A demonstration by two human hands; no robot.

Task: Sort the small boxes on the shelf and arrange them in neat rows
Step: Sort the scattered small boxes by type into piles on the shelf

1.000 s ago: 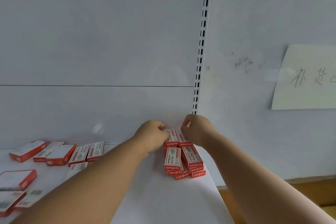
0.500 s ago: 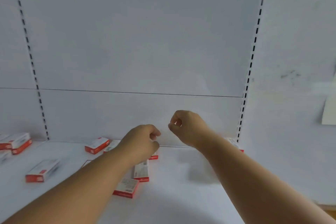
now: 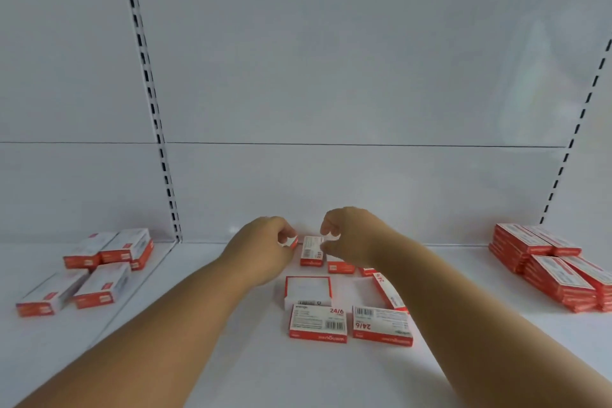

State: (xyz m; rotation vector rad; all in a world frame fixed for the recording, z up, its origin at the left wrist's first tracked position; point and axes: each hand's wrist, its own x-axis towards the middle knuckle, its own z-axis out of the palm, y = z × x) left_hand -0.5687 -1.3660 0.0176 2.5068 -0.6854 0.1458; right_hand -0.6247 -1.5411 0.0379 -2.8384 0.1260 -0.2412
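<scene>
**Both hands back among the loose boxes at mid-shelf**

A second ago both hands worked at the small stack by the right upright; half a second ago they hung in the air with nothing in them. Now the view has swung left and the hands have come down to the rear of the white shelf (image 3: 231, 371). The left hand (image 3: 265, 247) has its fingers curled, pinching a small red-and-white box (image 3: 292, 242) at its end. The right hand (image 3: 351, 237) is curled over a second box (image 3: 312, 250) lying just beside the first; its fingertips seem to touch the box's far end, though whether they grip it cannot be told.

Loose boxes (image 3: 318, 325) lie scattered in front of the hands (two of them side by side, labels up). The sorted stack (image 3: 549, 265) stands in tidy layers at the far right, and another group (image 3: 99, 270) lies beyond the slotted upright (image 3: 155, 129) to the left.
</scene>
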